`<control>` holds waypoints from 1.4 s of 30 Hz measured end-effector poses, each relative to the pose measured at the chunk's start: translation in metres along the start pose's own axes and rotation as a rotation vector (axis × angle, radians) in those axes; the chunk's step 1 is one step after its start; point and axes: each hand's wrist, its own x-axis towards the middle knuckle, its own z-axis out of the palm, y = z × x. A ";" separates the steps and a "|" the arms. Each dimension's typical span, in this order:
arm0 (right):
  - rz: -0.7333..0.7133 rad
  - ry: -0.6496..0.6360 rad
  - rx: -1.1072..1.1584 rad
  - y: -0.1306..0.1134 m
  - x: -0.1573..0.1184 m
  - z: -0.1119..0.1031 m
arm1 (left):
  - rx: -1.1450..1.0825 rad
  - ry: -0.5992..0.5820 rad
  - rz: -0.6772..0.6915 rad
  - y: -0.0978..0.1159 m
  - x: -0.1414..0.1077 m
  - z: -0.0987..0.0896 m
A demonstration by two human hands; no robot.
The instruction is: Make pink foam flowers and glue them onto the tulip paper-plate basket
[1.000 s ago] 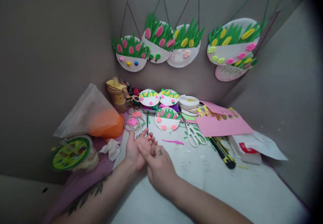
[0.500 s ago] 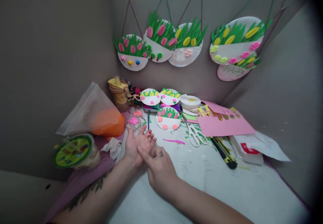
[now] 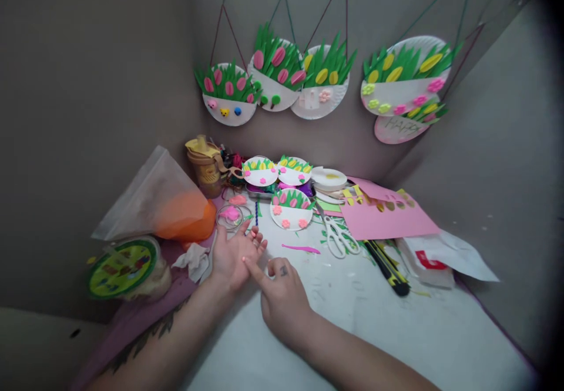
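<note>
My left hand (image 3: 231, 259) lies palm up above the table, fingers spread and slightly bent. A small pinkish spot (image 3: 254, 234) shows by its fingertips, too small to name. My right hand (image 3: 284, 297) has its index finger stretched out, the tip touching the left palm, while its other fingers curl under. Whether anything tiny lies beneath that fingertip, I cannot tell. Just beyond the left fingers are a clear round dish with pink clay (image 3: 231, 214) and a dark blue twisted stick (image 3: 256, 213). A pink plastic modelling tool (image 3: 301, 249) lies to the right of them.
Small paper-plate flower baskets (image 3: 291, 217) stand at the back, larger ones (image 3: 319, 94) hang on the wall. White scissors (image 3: 338, 238), pink paper (image 3: 392, 220) and a box cutter (image 3: 388, 270) lie right. A bag with orange contents (image 3: 185, 214) and a green-lidded tub (image 3: 126, 267) are left.
My right index fingertip has shifted slightly across the left palm, towards its right side. The whole view has moved a little, and the things on the table stay in place.
</note>
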 end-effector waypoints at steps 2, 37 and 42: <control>-0.012 0.007 0.048 -0.001 0.000 0.000 | 0.012 0.008 -0.036 -0.002 -0.001 0.001; -0.006 -0.008 -0.008 -0.002 0.000 0.003 | -0.021 0.040 -0.022 0.001 0.006 -0.006; 0.029 -0.012 -0.021 -0.001 0.000 0.002 | -0.001 -0.022 -0.054 0.002 0.007 -0.006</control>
